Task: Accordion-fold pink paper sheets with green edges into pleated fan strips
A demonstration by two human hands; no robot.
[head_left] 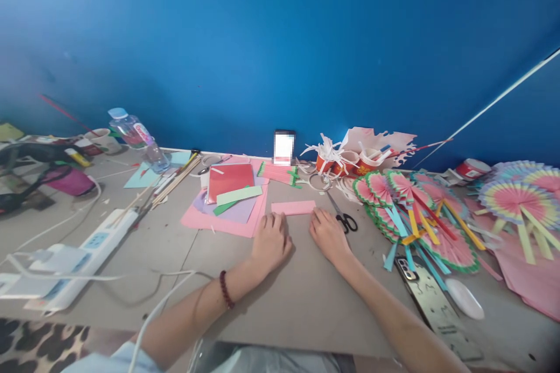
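- At the far left, a white power strip [102, 242] lies slantwise on the grey table [332, 315], with white cables trailing around it.
- Next, a clear plastic bottle [140, 139] with a light blue cap appears tilted near the blue wall [280, 41].
- Thin wooden sticks [178, 180] lie in a loose bundle, pointing toward the wall.
- Pink sheets [196, 215] carry a lilac sheet, a red packet [230, 180] and two green strips.
- The person's left hand [271, 242], a dark beaded bracelet on its wrist, rests on the table with its fingers bent at the left end of a pink strip; whether they pinch it cannot be told.
- A pleated pink-and-green piece [278, 173] lies farther back, just in front of an upright screen [284, 148].
- The pink strip [293, 207] itself lies flat and crosswise between the hands.
- The right hand [329, 236] rests palm down, fingers close together at the strip's right end; a grip cannot be made out.
- Black-handled scissors [341, 214] lie just beside that hand, on its right.
- Farther right, pleated fans [455, 245] with coloured strips lie heaped behind a phone [431, 297].
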